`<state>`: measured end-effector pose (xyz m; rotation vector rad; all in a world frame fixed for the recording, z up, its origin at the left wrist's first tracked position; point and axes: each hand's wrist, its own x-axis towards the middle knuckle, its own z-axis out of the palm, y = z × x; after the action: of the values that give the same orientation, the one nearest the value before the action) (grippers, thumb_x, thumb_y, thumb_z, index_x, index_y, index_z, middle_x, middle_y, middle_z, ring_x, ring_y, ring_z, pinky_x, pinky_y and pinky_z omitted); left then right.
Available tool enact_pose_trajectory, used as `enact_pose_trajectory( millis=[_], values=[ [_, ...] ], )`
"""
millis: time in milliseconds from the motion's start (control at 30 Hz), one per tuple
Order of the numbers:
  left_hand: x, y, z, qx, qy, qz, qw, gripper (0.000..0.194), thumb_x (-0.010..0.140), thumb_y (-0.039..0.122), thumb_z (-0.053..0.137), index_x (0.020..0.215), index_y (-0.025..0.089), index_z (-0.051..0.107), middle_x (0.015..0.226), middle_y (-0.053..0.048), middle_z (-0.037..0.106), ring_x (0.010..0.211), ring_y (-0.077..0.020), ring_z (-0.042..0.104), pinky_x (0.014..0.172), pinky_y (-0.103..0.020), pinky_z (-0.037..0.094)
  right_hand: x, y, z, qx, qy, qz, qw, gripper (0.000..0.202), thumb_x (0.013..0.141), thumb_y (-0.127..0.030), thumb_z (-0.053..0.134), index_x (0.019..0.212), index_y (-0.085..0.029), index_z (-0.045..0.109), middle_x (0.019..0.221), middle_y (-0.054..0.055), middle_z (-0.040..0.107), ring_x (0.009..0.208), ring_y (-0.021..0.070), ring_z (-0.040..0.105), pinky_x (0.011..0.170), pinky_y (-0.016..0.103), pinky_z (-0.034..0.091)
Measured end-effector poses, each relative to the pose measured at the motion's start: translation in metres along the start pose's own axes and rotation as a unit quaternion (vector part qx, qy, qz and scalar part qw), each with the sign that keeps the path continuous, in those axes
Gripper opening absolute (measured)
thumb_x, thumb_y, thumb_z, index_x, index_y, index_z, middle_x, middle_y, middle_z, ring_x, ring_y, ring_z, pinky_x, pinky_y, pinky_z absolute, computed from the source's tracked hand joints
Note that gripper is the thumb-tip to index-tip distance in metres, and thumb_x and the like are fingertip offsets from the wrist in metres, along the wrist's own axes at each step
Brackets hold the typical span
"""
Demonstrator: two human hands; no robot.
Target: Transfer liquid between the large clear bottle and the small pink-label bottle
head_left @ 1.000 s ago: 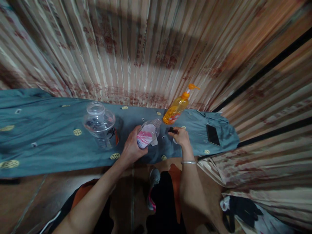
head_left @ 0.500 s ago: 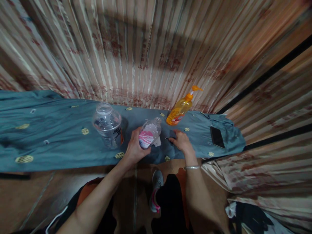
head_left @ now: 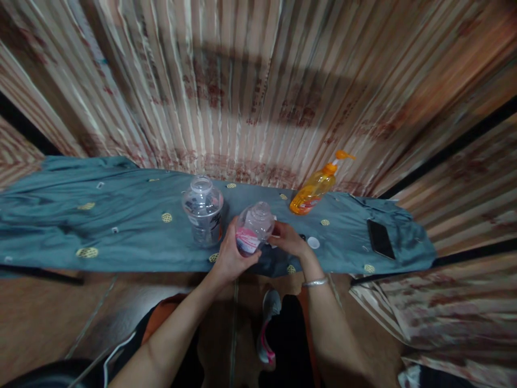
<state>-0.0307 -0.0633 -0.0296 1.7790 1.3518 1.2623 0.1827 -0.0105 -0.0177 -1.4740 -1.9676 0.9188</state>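
A clear bottle (head_left: 253, 226) with a pink and white label, no cap on its mouth, is tilted in my left hand (head_left: 234, 254), whose fingers wrap round its lower part. My right hand (head_left: 286, 238) is at the right side of the bottle, fingers bent together. Something white shows by its fingertips, but what they hold is too small and hidden to name. A round white cap (head_left: 313, 243) lies on the cloth just right of my right hand, with a small dark item partly hidden beside it.
On the teal cloth (head_left: 137, 237), a large clear plastic container (head_left: 203, 213) stands left of my hands. An orange pump bottle (head_left: 313, 191) stands behind to the right. A black phone (head_left: 380, 238) lies at the far right. A pleated curtain (head_left: 242, 97) hangs behind the table.
My right hand has moved left to the side of the bottle, and the white cap now shows on the cloth. The view has shifted, so the table items appear further right.
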Motion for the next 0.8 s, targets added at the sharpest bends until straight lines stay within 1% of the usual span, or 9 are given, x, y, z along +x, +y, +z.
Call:
enact_pose_trajectory(
  millis=[100,167,267,400,500,567,633,733,800],
  values=[
    [-0.001,-0.002,-0.003,0.0,0.003,-0.017,1.0,0.094,0.066,0.031,0.085,0.147,0.019,0.038,0.136,-0.016,0.065,0.125,-0.0329,0.068,0.107,-0.049,0.055,-0.003,-0.01,0.0,0.111,-0.074,-0.022,0.991,0.045,0.071,-0.035,0.086,0.112,-0.022,0.073,0.107,0.003,0.079,0.1,0.0225,0.073,0.096,0.04,0.057],
    [-0.001,-0.003,-0.003,-0.001,0.003,-0.027,1.0,0.094,0.065,0.031,0.086,0.145,0.019,0.039,0.134,-0.016,0.066,0.122,-0.033,0.069,0.104,-0.049,0.057,-0.007,-0.018,0.0,0.218,-0.119,-0.038,0.968,0.062,0.066,-0.042,0.091,0.121,-0.023,0.07,0.118,0.004,0.077,0.11,0.0241,0.071,0.105,0.043,0.054],
    [-0.003,-0.005,-0.002,-0.009,-0.001,-0.036,0.999,0.091,0.063,0.03,0.088,0.142,0.021,0.042,0.126,-0.012,0.069,0.114,-0.0322,0.072,0.098,-0.048,0.059,-0.012,-0.03,0.007,0.285,-0.128,-0.043,0.949,0.079,0.058,-0.044,0.097,0.128,-0.024,0.066,0.128,0.005,0.074,0.118,0.0251,0.069,0.111,0.043,0.05],
    [-0.004,-0.005,0.004,-0.034,-0.007,-0.032,0.999,0.087,0.065,0.026,0.086,0.141,0.021,0.044,0.121,-0.011,0.07,0.109,-0.031,0.073,0.098,-0.049,0.059,-0.012,-0.041,0.023,0.28,-0.094,-0.016,0.955,0.064,0.057,-0.05,0.096,0.108,-0.021,0.072,0.105,0.003,0.08,0.098,0.0246,0.073,0.099,0.043,0.057],
    [-0.007,-0.004,0.01,-0.049,0.003,-0.026,0.998,0.095,0.065,0.03,0.089,0.147,0.02,0.041,0.136,-0.016,0.064,0.125,-0.0346,0.066,0.107,-0.054,0.054,-0.011,-0.043,0.025,0.282,-0.06,-0.008,0.958,0.057,0.059,-0.054,0.094,0.1,-0.021,0.074,0.096,0.002,0.081,0.088,0.0234,0.074,0.092,0.041,0.06],
    [-0.01,-0.003,0.014,-0.056,0.008,-0.021,0.998,0.102,0.066,0.037,0.091,0.15,0.019,0.037,0.15,-0.022,0.054,0.138,-0.0385,0.058,0.111,-0.056,0.051,-0.011,-0.04,0.019,0.258,-0.039,0.002,0.965,0.051,0.061,-0.054,0.092,0.095,-0.02,0.075,0.089,0.002,0.081,0.081,0.0228,0.074,0.086,0.04,0.061],
    [-0.014,-0.001,0.017,-0.058,0.007,-0.015,0.998,0.102,0.068,0.043,0.09,0.152,0.02,0.036,0.155,-0.024,0.048,0.144,-0.0399,0.052,0.115,-0.058,0.048,-0.01,-0.033,0.009,0.231,-0.008,0.012,0.973,0.044,0.064,-0.055,0.09,0.089,-0.021,0.077,0.082,0.002,0.081,0.074,0.0227,0.072,0.078,0.038,0.061],
    [-0.021,0.003,0.019,-0.06,-0.002,-0.007,0.998,0.093,0.072,0.046,0.088,0.149,0.02,0.042,0.153,-0.021,0.052,0.145,-0.0381,0.05,0.122,-0.059,0.039,-0.005,-0.017,-0.004,0.222,0.064,0.032,0.973,0.044,0.056,-0.055,0.093,0.08,-0.022,0.075,0.075,0.001,0.078,0.068,0.0225,0.069,0.065,0.035,0.059],
    [-0.024,0.008,0.02,-0.064,-0.014,-0.005,0.998,0.078,0.078,0.043,0.083,0.143,0.019,0.049,0.148,-0.02,0.057,0.141,-0.0348,0.055,0.121,-0.054,0.043,-0.002,-0.006,-0.01,0.204,0.099,0.042,0.973,0.041,0.056,-0.054,0.093,0.075,-0.023,0.074,0.069,0.001,0.075,0.062,0.0214,0.066,0.06,0.034,0.056]
  ],
)
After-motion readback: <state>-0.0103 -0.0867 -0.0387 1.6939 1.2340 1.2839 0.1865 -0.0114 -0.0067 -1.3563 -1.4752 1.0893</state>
